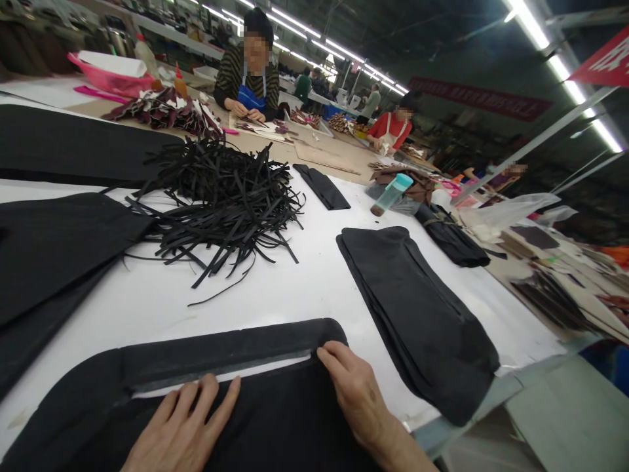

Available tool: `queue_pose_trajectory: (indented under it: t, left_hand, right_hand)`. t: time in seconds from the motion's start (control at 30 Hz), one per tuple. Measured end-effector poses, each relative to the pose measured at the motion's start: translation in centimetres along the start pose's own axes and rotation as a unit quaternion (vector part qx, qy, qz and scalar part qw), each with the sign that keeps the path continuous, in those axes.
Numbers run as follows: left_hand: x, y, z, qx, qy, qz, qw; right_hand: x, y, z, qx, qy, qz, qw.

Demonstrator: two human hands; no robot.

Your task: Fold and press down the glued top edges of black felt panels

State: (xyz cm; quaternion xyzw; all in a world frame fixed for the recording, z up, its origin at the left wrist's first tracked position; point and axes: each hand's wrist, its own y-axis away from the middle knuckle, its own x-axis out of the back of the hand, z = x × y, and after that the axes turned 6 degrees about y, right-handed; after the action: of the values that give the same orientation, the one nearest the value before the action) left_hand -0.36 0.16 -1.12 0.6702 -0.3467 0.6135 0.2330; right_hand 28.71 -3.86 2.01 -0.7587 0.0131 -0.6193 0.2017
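I'm likely straightening the slit [260, 367]: left hand [181, 426] loosely spread on the near black panel [289, 419], right hand [361, 393] pinching the slit's right end; next needs even tension.

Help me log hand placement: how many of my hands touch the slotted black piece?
2: left hand, spread at the slot's lower edge; right hand, at the right end.

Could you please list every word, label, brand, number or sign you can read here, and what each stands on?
No text can be read with certainty.
Red sign, upper right: large white lettering, cut off by the picture's edge; not safely readable.
Far red banner: a row of characters, too blurred to read.
Black piece under the left hand: no lettering visible.
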Motion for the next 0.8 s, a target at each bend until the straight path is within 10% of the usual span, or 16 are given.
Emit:
queue_pose_trajectory:
  t: [0.27,0.8]
  left_hand:
    - [1.1,-2.2,1.6,-0.041,0.038,0.078,0.995]
    - [2.4,-8.8,5.6,-0.053,0.185,-0.118,0.974]
  right_hand:
    - [0.1,-0.9,-2.0,-0.186,-0.169,-0.017,0.968]
    - [-1.0,-2.9,-1.0,-0.294,-0.049,-0.130,0.946]
